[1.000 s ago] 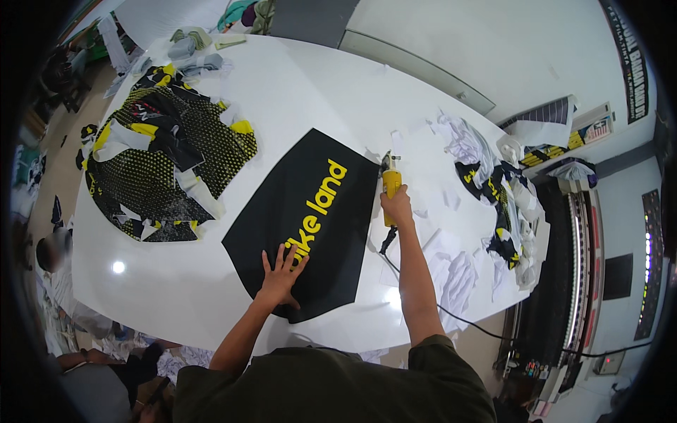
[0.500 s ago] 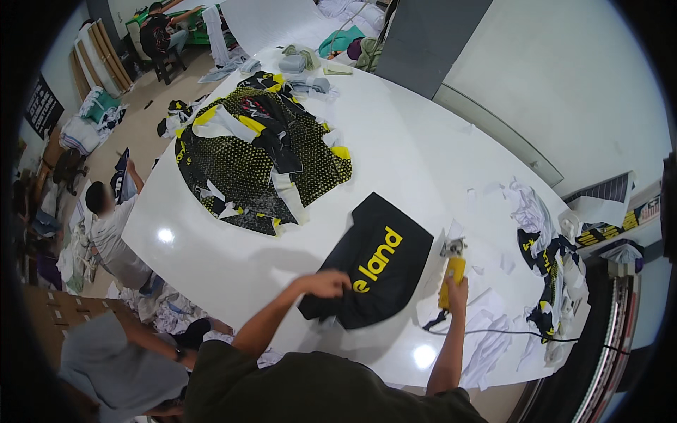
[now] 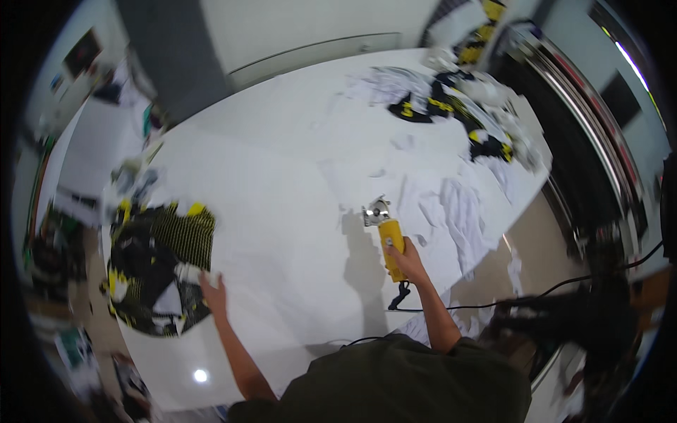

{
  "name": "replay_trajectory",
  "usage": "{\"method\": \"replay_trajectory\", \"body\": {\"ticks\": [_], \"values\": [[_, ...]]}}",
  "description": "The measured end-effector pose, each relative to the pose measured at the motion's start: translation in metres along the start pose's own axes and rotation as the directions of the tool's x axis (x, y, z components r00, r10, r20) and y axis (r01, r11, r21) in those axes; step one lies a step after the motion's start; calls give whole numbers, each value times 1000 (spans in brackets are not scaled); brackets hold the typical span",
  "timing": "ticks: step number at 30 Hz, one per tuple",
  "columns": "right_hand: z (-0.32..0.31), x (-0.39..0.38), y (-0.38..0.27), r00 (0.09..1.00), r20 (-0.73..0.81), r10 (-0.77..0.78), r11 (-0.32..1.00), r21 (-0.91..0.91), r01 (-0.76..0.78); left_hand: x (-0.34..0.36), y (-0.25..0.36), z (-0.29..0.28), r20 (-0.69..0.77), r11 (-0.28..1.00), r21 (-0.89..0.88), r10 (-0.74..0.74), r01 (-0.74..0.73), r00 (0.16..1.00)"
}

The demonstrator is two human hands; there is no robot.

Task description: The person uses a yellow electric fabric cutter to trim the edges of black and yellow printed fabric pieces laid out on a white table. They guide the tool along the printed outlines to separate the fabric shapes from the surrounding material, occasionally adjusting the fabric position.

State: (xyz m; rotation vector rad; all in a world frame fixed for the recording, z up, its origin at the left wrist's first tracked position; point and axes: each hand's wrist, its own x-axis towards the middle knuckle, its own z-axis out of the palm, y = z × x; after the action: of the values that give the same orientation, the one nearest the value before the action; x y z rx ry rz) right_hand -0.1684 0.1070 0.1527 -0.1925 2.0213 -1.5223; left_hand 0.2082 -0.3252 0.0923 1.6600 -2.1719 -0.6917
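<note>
My right hand (image 3: 410,261) is wrapped around the yellow body of an electric rotary fabric cutter (image 3: 392,243), its metal blade head pointing away from me over the white table. A black cord runs from its back end. At the left, my left hand (image 3: 214,292) reaches to the near right edge of a heap of black and yellow printed fabric pieces (image 3: 151,268). Its fingers look spread beside a white strip in the heap. Blur hides whether they touch the cloth.
White fabric scraps (image 3: 458,218) lie right of the cutter on the white table (image 3: 282,176). More black, yellow and white offcuts (image 3: 465,106) are piled at the far right. The cord (image 3: 486,305) trails off rightward. Beyond the right edge stands a long dark machine (image 3: 571,120); a blurred dark figure (image 3: 585,317) is lower right.
The view has swung to the right. My left hand has left the black lettered fabric piece and is now at the heap; that piece no longer shows separately. My right hand still holds the cutter.
</note>
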Motion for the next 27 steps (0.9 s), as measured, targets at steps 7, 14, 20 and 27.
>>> {"method": "replay_trajectory", "body": {"ticks": [7,14,20,27], "values": [[-14,38,10,987,-137,85,986,-130,-103,-130,83,155,91,947,136,281,-291,955],[29,91,-11,994,105,-37,976,-209,58,-186,123,118,58,920,-211,350,-331,935],[138,79,-4,951,305,-42,907,-389,165,-240,82,90,-168,961,-160,200,-227,965],[192,65,-45,842,530,101,792,-555,254,-312,23,65,-156,960,264,132,-88,979]]}}
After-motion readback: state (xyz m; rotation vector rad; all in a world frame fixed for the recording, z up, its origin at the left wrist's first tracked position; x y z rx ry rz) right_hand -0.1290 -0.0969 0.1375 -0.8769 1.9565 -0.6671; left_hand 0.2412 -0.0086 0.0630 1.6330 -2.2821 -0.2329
